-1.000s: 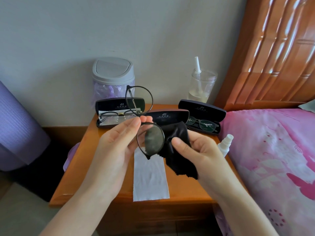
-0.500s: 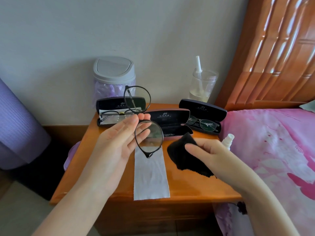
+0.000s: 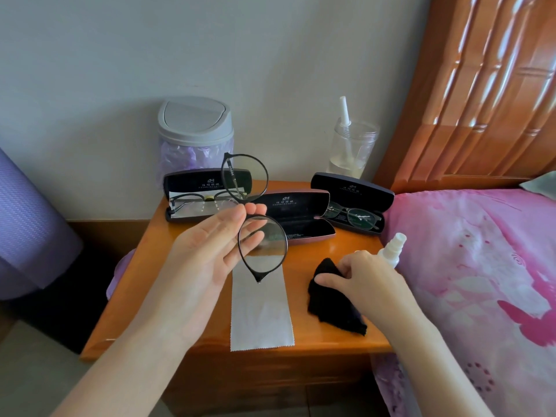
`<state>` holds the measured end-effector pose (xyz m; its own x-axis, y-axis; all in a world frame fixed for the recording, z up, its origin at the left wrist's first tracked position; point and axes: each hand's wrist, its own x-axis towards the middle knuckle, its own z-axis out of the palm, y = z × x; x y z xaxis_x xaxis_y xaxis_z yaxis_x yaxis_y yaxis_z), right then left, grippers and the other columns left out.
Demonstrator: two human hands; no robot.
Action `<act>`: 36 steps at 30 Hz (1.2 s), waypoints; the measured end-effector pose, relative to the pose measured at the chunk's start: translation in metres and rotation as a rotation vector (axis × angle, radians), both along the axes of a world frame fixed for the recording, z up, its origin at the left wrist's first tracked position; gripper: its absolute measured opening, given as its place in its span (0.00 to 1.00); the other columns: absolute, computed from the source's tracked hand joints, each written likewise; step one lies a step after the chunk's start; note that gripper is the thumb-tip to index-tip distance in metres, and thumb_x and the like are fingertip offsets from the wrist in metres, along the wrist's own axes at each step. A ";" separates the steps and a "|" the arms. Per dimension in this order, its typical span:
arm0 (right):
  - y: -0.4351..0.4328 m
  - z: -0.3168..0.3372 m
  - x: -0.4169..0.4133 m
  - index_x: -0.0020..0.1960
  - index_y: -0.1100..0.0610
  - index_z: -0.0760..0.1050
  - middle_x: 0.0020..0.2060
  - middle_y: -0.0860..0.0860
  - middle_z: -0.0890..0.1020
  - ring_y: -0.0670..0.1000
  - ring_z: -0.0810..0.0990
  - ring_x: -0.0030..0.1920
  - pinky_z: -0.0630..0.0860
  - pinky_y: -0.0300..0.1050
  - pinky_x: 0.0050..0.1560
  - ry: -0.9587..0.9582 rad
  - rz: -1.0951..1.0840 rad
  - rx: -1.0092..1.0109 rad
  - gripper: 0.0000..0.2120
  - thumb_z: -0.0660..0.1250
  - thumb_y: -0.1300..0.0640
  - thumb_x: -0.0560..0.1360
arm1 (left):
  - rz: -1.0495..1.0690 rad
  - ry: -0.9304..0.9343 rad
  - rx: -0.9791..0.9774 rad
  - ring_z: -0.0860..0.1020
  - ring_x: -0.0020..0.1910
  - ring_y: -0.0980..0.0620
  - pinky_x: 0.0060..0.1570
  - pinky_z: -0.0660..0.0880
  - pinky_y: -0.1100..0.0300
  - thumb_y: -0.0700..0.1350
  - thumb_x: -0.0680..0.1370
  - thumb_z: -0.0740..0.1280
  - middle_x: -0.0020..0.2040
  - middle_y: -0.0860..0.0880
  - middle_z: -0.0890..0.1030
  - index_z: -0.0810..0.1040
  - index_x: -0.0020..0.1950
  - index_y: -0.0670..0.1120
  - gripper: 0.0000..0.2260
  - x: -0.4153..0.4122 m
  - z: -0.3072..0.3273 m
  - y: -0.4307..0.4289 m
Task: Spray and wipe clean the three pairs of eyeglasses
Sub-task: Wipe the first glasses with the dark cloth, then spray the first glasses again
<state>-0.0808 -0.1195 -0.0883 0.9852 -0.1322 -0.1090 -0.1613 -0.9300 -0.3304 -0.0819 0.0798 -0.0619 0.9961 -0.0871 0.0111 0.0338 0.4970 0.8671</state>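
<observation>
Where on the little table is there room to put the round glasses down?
Bare wood shows on the orange wooden nightstand left of the long grey cloth strip, and in a narrow lane between that strip and the crumpled black cloth. The back is crowded with three open dark glasses cases.
</observation>
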 end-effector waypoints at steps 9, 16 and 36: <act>-0.034 0.026 -0.021 0.56 0.55 0.74 0.49 0.47 0.74 0.51 0.71 0.52 0.68 0.44 0.51 -0.779 -0.239 0.186 0.19 0.72 0.47 0.70 | 0.003 -0.006 0.032 0.84 0.48 0.53 0.51 0.80 0.59 0.45 0.70 0.64 0.45 0.49 0.85 0.85 0.41 0.48 0.09 -0.004 0.000 -0.002; -0.061 -0.002 -0.002 0.57 0.61 0.74 0.52 0.56 0.80 0.54 0.76 0.48 0.71 0.43 0.40 -0.231 -0.230 0.345 0.18 0.73 0.56 0.71 | -0.005 -0.018 0.054 0.84 0.48 0.54 0.52 0.80 0.58 0.45 0.70 0.64 0.44 0.50 0.85 0.86 0.37 0.50 0.10 -0.005 0.001 -0.005; 0.007 0.028 -0.020 0.71 0.40 0.63 0.39 0.56 0.73 0.53 0.74 0.34 0.78 0.51 0.37 -0.159 0.484 1.822 0.23 0.56 0.54 0.78 | 0.063 -0.123 0.230 0.82 0.51 0.54 0.58 0.76 0.59 0.49 0.67 0.67 0.48 0.50 0.85 0.86 0.42 0.51 0.09 -0.013 0.005 0.002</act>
